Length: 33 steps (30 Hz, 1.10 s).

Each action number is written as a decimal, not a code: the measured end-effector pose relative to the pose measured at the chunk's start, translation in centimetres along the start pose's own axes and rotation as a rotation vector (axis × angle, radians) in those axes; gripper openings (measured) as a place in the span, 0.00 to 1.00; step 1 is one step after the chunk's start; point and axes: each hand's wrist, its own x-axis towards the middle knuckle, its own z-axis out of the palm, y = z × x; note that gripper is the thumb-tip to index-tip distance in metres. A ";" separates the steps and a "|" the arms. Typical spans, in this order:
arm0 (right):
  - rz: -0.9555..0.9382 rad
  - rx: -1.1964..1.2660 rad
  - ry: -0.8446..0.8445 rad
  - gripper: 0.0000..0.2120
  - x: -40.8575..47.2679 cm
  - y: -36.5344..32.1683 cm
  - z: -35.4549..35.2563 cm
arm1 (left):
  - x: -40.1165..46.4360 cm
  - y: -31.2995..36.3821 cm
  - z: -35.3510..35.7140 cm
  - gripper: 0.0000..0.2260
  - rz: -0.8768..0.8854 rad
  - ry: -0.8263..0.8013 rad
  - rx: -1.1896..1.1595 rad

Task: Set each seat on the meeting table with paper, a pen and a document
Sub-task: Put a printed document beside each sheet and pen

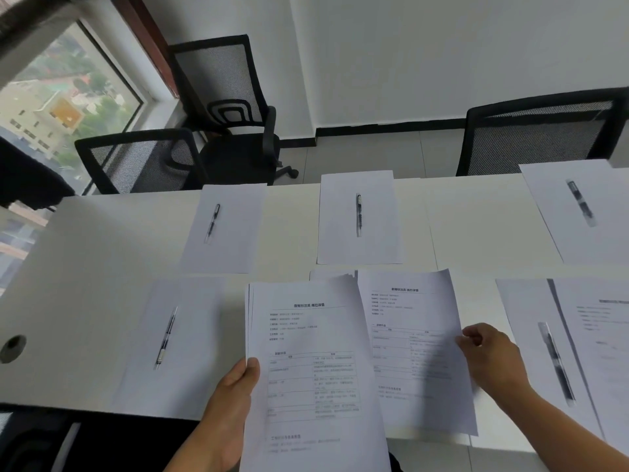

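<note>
My left hand (235, 396) grips a stack of printed documents (313, 369) by its left edge, above the near table edge. My right hand (490, 356) pinches the right edge of a single printed document (412, 342) lying just right of the stack. Blank sheets with a pen on each lie at the seats: near left (170, 345) with its pen (165, 337), far left (224, 226), far middle (359, 216), far right (575, 212). The near right sheet (531, 335) carries a pen (558, 362) and a printed document (602, 342).
The white meeting table (85, 267) has a round cable hole (13, 347) at its left end. Black mesh office chairs stand beyond the far edge at left (143, 161), behind it (231, 107) and at right (541, 131). A window (51, 107) is at the far left.
</note>
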 end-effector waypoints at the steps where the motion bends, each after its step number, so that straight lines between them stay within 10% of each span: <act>1: -0.006 -0.010 0.012 0.05 0.0 0.0 -0.1 | -0.4 0.1 0.1 0.10 0.004 0.007 -0.004; 33: -0.261 0.307 -0.452 0.20 -5.9 -18.7 4.4 | -0.5 7.3 -2.9 0.15 0.142 -0.065 -0.065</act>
